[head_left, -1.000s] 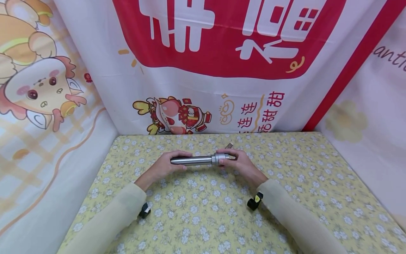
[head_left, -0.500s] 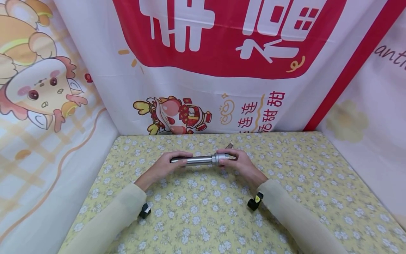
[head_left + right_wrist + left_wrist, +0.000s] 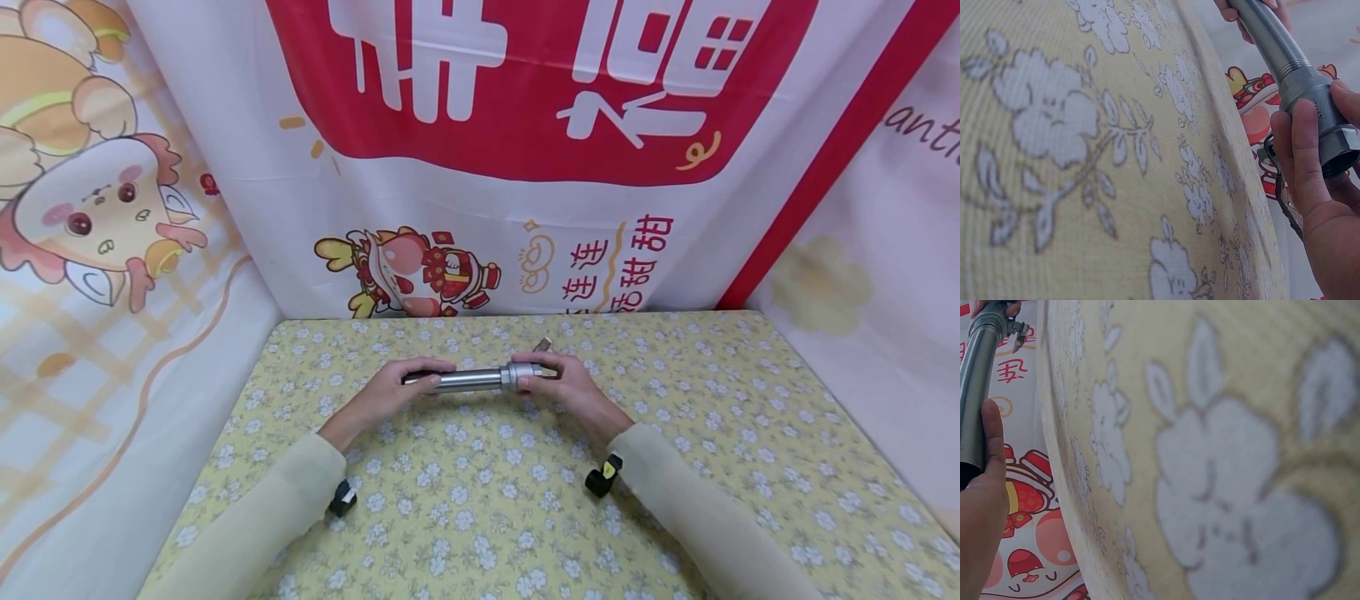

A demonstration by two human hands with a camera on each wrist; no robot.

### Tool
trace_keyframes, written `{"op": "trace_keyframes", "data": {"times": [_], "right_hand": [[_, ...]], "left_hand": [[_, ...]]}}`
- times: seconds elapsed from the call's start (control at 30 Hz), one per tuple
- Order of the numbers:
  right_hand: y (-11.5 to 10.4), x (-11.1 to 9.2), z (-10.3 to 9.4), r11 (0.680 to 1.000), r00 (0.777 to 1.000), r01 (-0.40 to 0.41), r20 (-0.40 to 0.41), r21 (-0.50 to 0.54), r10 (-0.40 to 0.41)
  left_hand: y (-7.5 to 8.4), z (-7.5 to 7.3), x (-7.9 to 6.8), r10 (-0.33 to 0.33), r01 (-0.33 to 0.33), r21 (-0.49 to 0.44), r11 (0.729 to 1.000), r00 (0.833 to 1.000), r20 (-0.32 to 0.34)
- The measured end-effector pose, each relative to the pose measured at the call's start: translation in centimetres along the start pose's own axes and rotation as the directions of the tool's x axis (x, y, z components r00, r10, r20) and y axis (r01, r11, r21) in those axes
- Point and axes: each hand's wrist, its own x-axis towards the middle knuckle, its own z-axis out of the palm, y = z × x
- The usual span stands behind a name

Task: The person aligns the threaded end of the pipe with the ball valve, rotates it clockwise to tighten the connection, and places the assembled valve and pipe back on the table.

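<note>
A smooth steel pipe (image 3: pixel 474 381) is held level above the table, its right end joined to a metal ball valve (image 3: pixel 512 376). My left hand (image 3: pixel 393 385) grips the pipe's left end, the thumb (image 3: pixel 992 425) lying along its side in the left wrist view. My right hand (image 3: pixel 566 385) holds the valve body. In the right wrist view, screw threads (image 3: pixel 1294 67) show where pipe meets valve, and the fingers (image 3: pixel 1305 134) wrap the body beside its open hexagonal end (image 3: pixel 1344 144). The valve's lever handle (image 3: pixel 543 344) sticks out behind the right hand.
A yellow cloth with white flowers covers the table (image 3: pixel 480 517). Printed fabric hangs behind as a back wall (image 3: pixel 450 200), with more fabric at the left side (image 3: pixel 172 367) and right side (image 3: pixel 855 333). Black wrist cameras (image 3: pixel 342 498) sit at both sleeves.
My left thumb has moved up over the near side of the pipe's left end since one second ago. The right hand and valve stay in place.
</note>
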Motion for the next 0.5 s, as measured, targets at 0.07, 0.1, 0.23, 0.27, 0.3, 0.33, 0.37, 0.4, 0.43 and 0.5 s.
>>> {"op": "trace_keyframes", "data": {"times": [0.07, 0.1, 0.23, 0.27, 0.3, 0.33, 0.37, 0.4, 0.43, 0.5], "right_hand": [[-0.03, -0.04, 0.01, 1.0, 1.0, -0.001, -0.002, 0.0, 0.001], [-0.05, -0.05, 0.01, 1.0, 1.0, -0.002, -0.003, -0.001, 0.002], [-0.12, -0.06, 0.0, 1.0, 1.0, -0.009, -0.009, -0.006, 0.009], [-0.13, -0.06, 0.0, 1.0, 1.0, -0.013, -0.011, -0.007, 0.013], [-0.15, -0.05, 0.0, 1.0, 1.0, -0.016, -0.013, -0.009, 0.016], [-0.17, -0.06, 0.02, 1.0, 1.0, -0.021, -0.014, -0.009, 0.021], [-0.19, -0.07, 0.03, 1.0, 0.999, -0.027, -0.017, -0.007, 0.027], [-0.22, -0.07, 0.06, 1.0, 0.999, -0.031, -0.018, -0.005, 0.031], [-0.26, -0.07, 0.09, 0.999, 0.999, -0.035, -0.02, -0.004, 0.035], [-0.33, -0.09, 0.14, 0.999, 0.999, -0.041, -0.022, 0.0, 0.041]], "left_hand": [[0.01, 0.05, 0.01, 0.002, -0.002, 0.003, 1.0, 1.0, -0.001], [0.04, 0.06, 0.0, 0.007, -0.007, 0.011, 1.0, 1.0, -0.001], [0.21, 0.1, -0.07, -0.01, 0.01, 0.027, 1.0, 1.0, -0.01], [0.22, 0.09, -0.08, -0.013, 0.013, 0.029, 0.999, 1.0, -0.01], [0.22, 0.1, -0.09, -0.017, 0.017, 0.032, 0.999, 1.0, -0.011], [0.19, 0.1, -0.09, -0.024, 0.024, 0.029, 0.999, 1.0, -0.012], [0.16, 0.1, -0.08, -0.025, 0.025, 0.027, 0.999, 1.0, -0.011], [0.13, 0.1, -0.07, -0.026, 0.027, 0.026, 0.999, 1.0, -0.01], [0.11, 0.09, -0.07, -0.027, 0.027, 0.025, 0.999, 1.0, -0.009], [0.08, 0.08, -0.06, -0.027, 0.027, 0.022, 0.999, 1.0, -0.008]]}}
